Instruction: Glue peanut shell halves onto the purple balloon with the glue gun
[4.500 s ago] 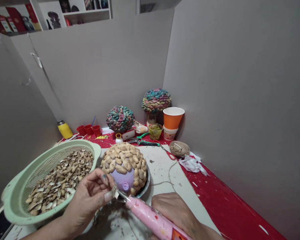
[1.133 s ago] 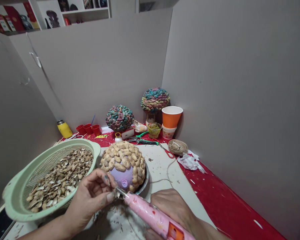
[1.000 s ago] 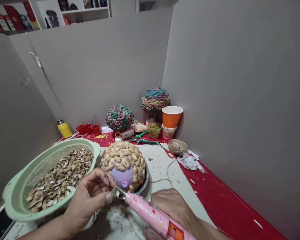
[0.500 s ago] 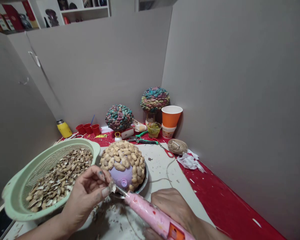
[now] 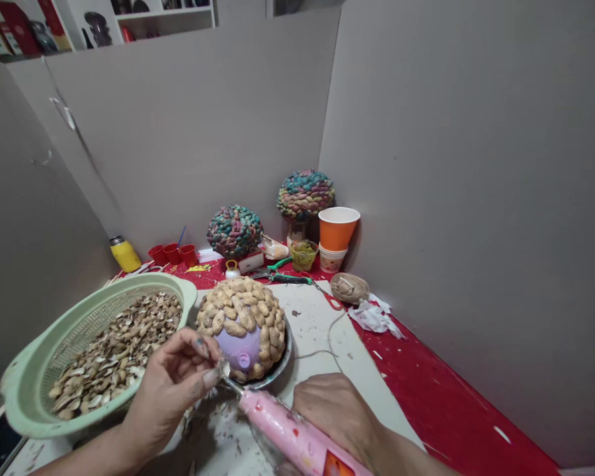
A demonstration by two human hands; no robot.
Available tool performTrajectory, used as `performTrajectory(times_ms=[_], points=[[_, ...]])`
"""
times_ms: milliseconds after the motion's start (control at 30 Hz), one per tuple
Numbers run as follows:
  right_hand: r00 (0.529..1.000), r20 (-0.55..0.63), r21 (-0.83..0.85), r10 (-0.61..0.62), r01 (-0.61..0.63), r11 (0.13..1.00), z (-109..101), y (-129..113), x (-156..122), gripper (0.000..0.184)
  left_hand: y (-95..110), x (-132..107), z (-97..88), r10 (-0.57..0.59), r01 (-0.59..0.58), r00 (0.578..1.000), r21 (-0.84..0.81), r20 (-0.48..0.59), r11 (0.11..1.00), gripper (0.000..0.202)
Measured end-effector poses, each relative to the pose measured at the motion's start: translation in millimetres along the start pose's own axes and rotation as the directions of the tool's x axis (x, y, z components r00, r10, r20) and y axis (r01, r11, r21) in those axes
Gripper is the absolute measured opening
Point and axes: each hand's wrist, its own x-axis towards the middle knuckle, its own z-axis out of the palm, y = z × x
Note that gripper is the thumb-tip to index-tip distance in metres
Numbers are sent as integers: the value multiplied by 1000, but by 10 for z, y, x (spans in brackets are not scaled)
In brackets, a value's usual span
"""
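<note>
Between the thumb and fingers of my left hand [image 5: 181, 377] is a peanut shell [image 5: 223, 367], its pale inner side showing. My right hand [image 5: 334, 413] grips a pink hot glue gun [image 5: 282, 423]; the metal nozzle points left and reaches the shell. Just beyond both hands, a purple balloon [image 5: 238, 345] sits in a round dish [image 5: 283, 362]. Peanut shells [image 5: 242, 301] cover much of its top and right side, while a bare patch with the knot faces me. A green colander [image 5: 24, 383] full of loose shells [image 5: 114, 357] stands left of my left hand.
Behind the balloon lie pliers [image 5: 287, 279], red-handled scissors [image 5: 331, 301] and a ball of twine [image 5: 350, 289]. Two coloured shell-covered balls [image 5: 235, 231], orange and patterned paper cups [image 5: 338, 228], red cups [image 5: 172, 254] and a yellow bottle [image 5: 124, 254] line the wall.
The glue gun has shifted left, bringing its nozzle tip against the shell in my left hand. My right hand has moved slightly left with it. The view has shifted a little.
</note>
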Motion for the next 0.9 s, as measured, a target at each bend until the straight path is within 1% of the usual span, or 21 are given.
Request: performTrajectory(times_ms=[133, 233, 333, 433, 500, 533, 567, 600, 633, 667, 700, 733, 800, 833, 900], points=[[1000, 11, -60, -5, 6, 998, 6, 7, -31, 53, 3, -4, -2, -15, 15, 1000, 2, -18, 1000, 22], [999, 32, -68, -6, 8, 998, 12, 14, -53, 50, 31, -11, -8, -16, 15, 999, -12, -41, 1000, 23], [998, 59, -97, -27, 32, 995, -24, 30, -61, 48, 108, -13, -6, 13, -15, 998, -26, -63, 1000, 25], [999, 33, -176, -25, 31, 984, -141, 104, -94, 42, 228, -25, -18, 68, -69, 992, -6, -101, 998, 26], [1000, -15, -227, 25, -28, 974, -248, 211, -148, 40, 310, -46, -43, 127, -124, 984, 32, -123, 992, 25], [995, -58, -272, 79, -92, 958, -303, 278, -178, 40, 348, -60, -58, 163, -157, 979, 59, -126, 986, 25], [983, -50, -300, 179, -185, 936, -356, 351, -207, 38, 382, -75, -72, 204, -194, 971, 93, -122, 977, 24], [958, -15, -343, 287, -275, 898, -403, 425, -231, 37, 413, -91, -84, 251, -235, 962, 137, -111, 962, 22], [897, 81, -387, 434, -373, 843, -444, 497, -248, 33, 441, -108, -92, 297, -275, 950, 190, -96, 942, 20], [808, 174, -431, 563, -452, 781, -475, 566, -258, 28, 468, -123, -95, 344, -316, 936, 253, -75, 914, 19], [709, 247, -469, 660, -508, 722, -497, 632, -262, 22, 494, -136, -93, 386, -352, 921, 321, -48, 879, 18], [646, 278, -498, 711, -536, 681, -508, 695, -263, 18, 519, -145, -88, 423, -383, 906, 390, -16, 837, 18], [589, 290, -527, 754, -560, 640, -505, 816, -265, 11, 567, -145, -72, 486, -449, 871, 512, 69, 732, 22], [572, 299, -530, 764, -566, 632, -495, 874, -271, 12, 590, -133, -63, 512, -484, 850, 566, 124, 668, 24], [533, 330, -530, 779, -579, 620, -472, 976, -291, 18, 632, -80, -50, 544, -552, 801, 660, 250, 509, 28]])
